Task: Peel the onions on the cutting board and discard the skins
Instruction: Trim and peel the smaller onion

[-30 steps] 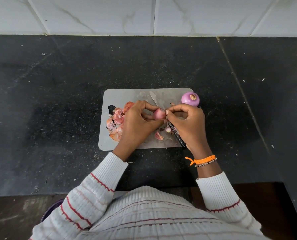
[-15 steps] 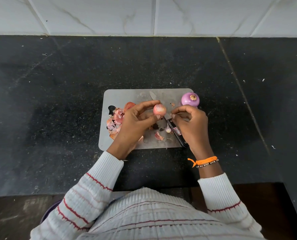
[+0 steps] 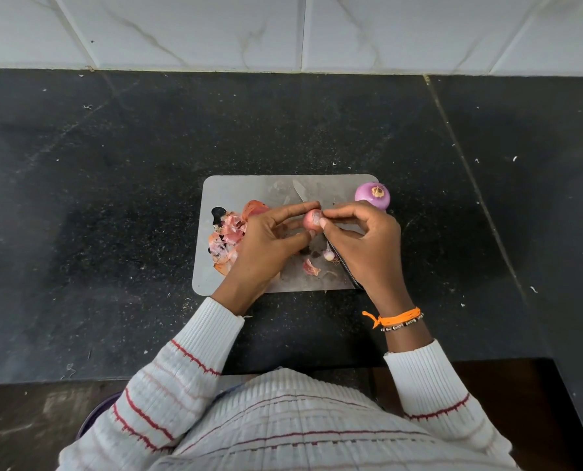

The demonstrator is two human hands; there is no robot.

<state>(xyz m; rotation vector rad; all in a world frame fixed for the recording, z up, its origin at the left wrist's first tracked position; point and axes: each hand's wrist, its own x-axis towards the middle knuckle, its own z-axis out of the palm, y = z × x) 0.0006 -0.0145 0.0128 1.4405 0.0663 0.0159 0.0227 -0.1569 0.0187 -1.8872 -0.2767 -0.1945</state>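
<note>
A small pink onion point(image 3: 311, 220) is held just above the grey cutting board point(image 3: 245, 192). My left hand point(image 3: 266, 241) grips it between thumb and forefinger. My right hand point(image 3: 364, 239) pinches at the onion's right side with thumb and fingertips. A peeled purple onion point(image 3: 372, 195) rests at the board's far right corner. A pile of pink onion skins point(image 3: 227, 237) lies on the board's left part, and a loose skin piece point(image 3: 311, 267) lies near the front edge. A knife point(image 3: 299, 191) lies across the board, mostly hidden under my hands.
The board sits on a black stone counter point(image 3: 113, 198) with white tiled wall point(image 3: 283, 28) behind. A small cut onion end point(image 3: 329, 255) lies by the knife. Part of a purple bowl rim point(image 3: 93, 416) shows below the counter edge, left of my body.
My right hand had drawn back from the small onion half a second ago; it has returned and pinches its right side. The left hand has kept its hold on the onion.
</note>
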